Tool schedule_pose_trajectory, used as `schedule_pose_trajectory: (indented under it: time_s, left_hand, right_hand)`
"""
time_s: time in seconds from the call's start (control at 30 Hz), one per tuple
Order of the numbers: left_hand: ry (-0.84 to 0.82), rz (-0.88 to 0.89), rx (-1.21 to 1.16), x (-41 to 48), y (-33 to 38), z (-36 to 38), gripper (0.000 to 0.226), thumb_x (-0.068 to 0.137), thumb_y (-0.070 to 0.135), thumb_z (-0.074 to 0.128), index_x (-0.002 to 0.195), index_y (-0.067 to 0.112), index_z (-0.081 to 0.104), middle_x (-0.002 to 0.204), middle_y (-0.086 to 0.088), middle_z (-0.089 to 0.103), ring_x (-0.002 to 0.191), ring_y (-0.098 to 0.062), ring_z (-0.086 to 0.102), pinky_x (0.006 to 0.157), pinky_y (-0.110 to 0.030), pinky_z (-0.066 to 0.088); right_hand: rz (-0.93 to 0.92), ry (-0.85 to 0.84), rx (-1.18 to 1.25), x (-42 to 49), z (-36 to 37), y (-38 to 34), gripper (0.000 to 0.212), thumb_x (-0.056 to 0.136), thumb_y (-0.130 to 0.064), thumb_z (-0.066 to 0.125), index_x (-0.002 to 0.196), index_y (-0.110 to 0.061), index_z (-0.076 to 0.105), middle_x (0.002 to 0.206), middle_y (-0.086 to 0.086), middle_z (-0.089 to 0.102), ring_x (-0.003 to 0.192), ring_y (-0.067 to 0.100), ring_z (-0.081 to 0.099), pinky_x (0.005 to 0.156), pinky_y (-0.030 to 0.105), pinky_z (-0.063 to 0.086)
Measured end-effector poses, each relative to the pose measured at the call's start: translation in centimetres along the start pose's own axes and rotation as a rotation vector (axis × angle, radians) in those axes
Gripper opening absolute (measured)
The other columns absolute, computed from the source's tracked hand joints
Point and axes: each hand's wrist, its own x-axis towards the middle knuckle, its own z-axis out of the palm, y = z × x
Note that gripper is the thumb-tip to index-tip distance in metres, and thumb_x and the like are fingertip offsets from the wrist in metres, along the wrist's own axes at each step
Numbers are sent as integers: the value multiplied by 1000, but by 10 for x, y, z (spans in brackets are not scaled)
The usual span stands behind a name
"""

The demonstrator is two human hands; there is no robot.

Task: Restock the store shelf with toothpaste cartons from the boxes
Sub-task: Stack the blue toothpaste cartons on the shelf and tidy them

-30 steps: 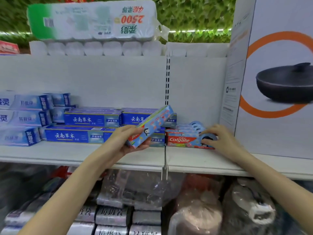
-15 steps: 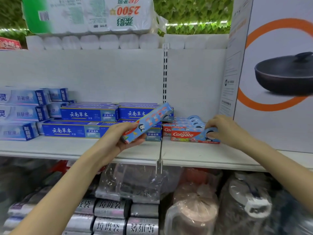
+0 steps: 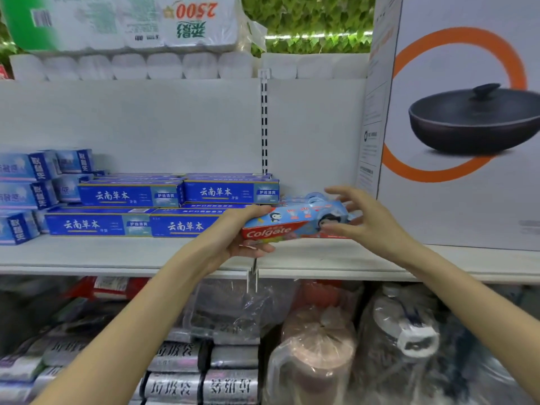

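A red and light-blue Colgate toothpaste carton (image 3: 295, 222) lies level just above the white shelf (image 3: 117, 254), in front of a low stack of like Colgate cartons (image 3: 314, 196) that it mostly hides. My left hand (image 3: 233, 233) grips the carton's left end from below and behind. At the carton's right end my right hand (image 3: 372, 220) has its fingers spread, the thumb touching the front face. Left of it, dark-blue toothpaste cartons (image 3: 131, 194) are stacked two high.
A large box picturing a black pan (image 3: 467, 127) stands on the shelf at the right. Pale-blue cartons (image 3: 26, 182) sit at far left. Toilet-paper packs (image 3: 131, 21) lie on top. Below are wrapped jugs (image 3: 312, 346) and silver packs (image 3: 181, 385).
My left hand has carried the carton rightward and turned it from tilted to level, in front of the Colgate stack. My right hand has let go of the stacked carton and spread its fingers.
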Motion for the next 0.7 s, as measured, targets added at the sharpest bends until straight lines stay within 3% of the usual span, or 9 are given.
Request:
schedule_pose_trajectory:
  time_s: [0.07,0.13,0.2,0.27,0.33,0.43,0.57,0.7]
  left_hand:
    - [0,-40,0,2,-2,2,26,93,37,56,98,13,64,71,-7,72,60,-20,69,55,-26,57]
    - [51,-47,-29,3,-4,2,32,95,42,52,96,12,63,74,-8,72,58,-22,69,52,-27,58]
    - [152,13,118,7,-9,-5,40,97,49,45,100,13,62,87,-6,71,55,-19,67,47,-26,52]
    - [269,96,264,9,-16,-15,42,98,49,42,108,13,62,101,-3,68,54,-17,65,48,-25,48]
    - [327,133,236,9,-20,-25,38,99,42,44,112,11,62,106,-5,67,56,-16,67,49,-24,50]
    - [348,142,159,7,-22,-32,31,100,33,47,107,8,64,100,-9,67,67,-17,67,50,-24,55]
    - [356,151,157,11,-27,-32,26,101,27,47,97,8,66,90,-10,67,77,-17,63,66,-27,55]
    - [357,182,193,11,-31,-34,26,100,27,47,96,11,67,90,-7,69,81,-15,65,66,-24,55]
  right_hand:
    - [21,-41,-26,-2,3,7,39,75,-20,79,99,-41,57,101,-16,60,81,-2,56,66,7,43]
    - [59,-81,-108,-4,4,17,26,74,-29,79,94,-32,63,90,-13,65,68,0,53,62,16,43]
    - [92,-100,-201,-5,2,26,24,74,-38,77,92,-31,63,83,-12,64,61,2,50,62,24,41]
    - [109,-78,-216,-5,-1,32,22,74,-37,78,90,-32,63,80,-12,64,59,-4,51,57,16,38]
    - [139,-35,-213,-5,-2,34,21,74,-34,79,90,-28,65,80,-8,64,57,0,51,55,14,38]
    - [121,-1,-287,-4,3,35,25,74,-35,78,93,-28,65,89,-8,59,65,2,51,59,13,37]
    - [80,-32,-351,0,11,34,34,77,-36,76,107,-26,62,98,-12,47,67,2,52,64,10,36]
    - [108,31,-418,-5,14,26,43,79,-43,71,116,-26,59,104,-10,44,90,15,57,78,31,44]
